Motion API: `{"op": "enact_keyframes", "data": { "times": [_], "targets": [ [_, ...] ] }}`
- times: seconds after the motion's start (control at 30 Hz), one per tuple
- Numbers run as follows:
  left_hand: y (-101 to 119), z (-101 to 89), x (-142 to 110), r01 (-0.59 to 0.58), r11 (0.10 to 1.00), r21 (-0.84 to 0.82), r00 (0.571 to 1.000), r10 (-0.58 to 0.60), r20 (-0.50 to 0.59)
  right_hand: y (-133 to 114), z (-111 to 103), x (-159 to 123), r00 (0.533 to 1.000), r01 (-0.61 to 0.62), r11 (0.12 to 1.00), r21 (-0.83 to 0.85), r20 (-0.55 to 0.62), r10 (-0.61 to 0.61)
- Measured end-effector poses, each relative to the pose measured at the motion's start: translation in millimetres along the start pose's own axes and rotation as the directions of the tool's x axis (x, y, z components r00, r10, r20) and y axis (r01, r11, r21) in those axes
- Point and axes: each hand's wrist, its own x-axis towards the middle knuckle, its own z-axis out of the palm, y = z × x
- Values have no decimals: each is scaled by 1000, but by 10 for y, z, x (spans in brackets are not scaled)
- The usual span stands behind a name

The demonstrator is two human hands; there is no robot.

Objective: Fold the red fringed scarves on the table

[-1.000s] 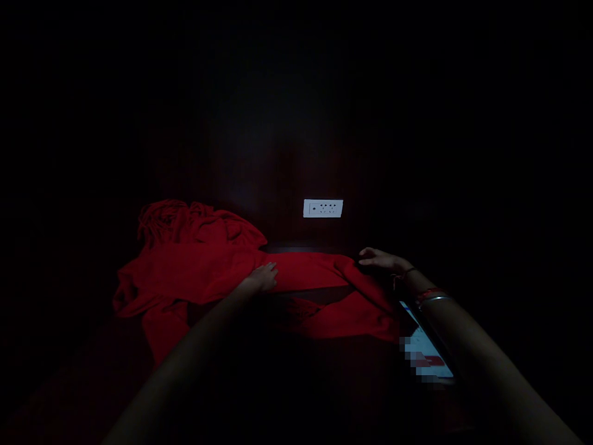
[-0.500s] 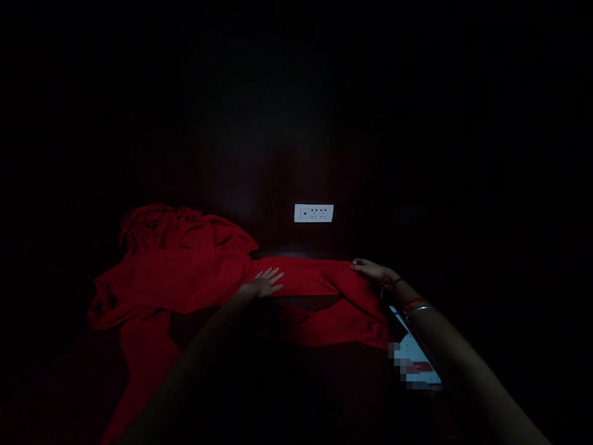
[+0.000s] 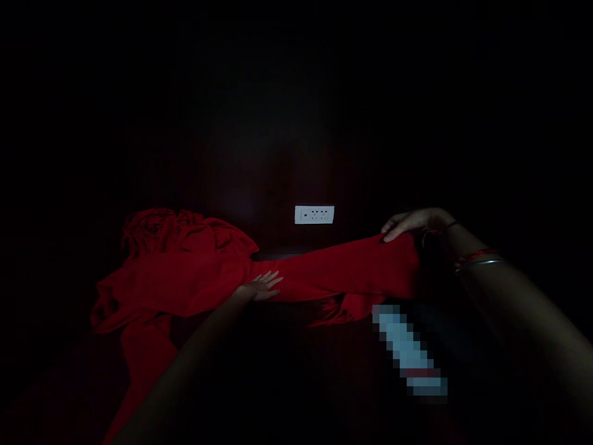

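A red cloth [image 3: 185,278] lies spread and crumpled on a dark surface, in a very dim room. My left hand [image 3: 262,285] rests flat on its middle, fingers spread. My right hand [image 3: 414,224] is closed on the cloth's right end [image 3: 393,262] and holds it lifted off the surface, so the cloth stretches taut between the two hands. Bangles circle my right wrist [image 3: 477,258].
A lit phone screen [image 3: 410,349] lies on the surface below my right forearm. A white wall socket plate [image 3: 314,214] is on the dark wall behind the cloth. A bunched part of the cloth [image 3: 157,225] sits at the back left. Everything else is too dark to make out.
My right hand has gripped the cloth's right end and raised it up and to the right, uncovering the phone. My left hand stays pressed on the cloth.
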Motion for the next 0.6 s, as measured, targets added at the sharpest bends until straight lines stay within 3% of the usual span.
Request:
{"op": "enact_keyframes", "data": {
  "times": [0.1,0.17,0.27,0.3,0.37,0.47,0.5,0.53,0.6],
  "targets": [
    [-16,16,1,-5,1000,4,1000,5,5,-181,-283,-200,990,143,989,41,3,-143],
    [-21,20,15,1,1000,9,999,-1,34,-288,-314,-208,973,213,976,44,-105,-207],
    [14,16,45,23,1000,10,998,-24,52,-403,68,-23,883,285,959,-7,-387,-265],
    [41,10,53,29,999,12,998,-30,55,-424,315,65,873,307,951,-43,-385,-300],
    [109,-11,59,33,999,24,998,-34,53,-438,923,228,908,328,943,-54,-258,-330],
    [218,-55,36,28,998,54,1000,-28,-10,-401,1780,373,932,359,932,-54,80,-355],
    [245,-68,23,31,998,60,999,-29,-35,-378,1963,394,885,398,913,-90,299,-357],
    [265,-79,8,41,997,63,998,-37,-55,-350,2078,405,860,440,887,-141,351,-371],
    [286,-92,-17,68,996,64,995,-64,-74,-277,2117,409,864,476,845,-245,310,-397]
  ]
}}
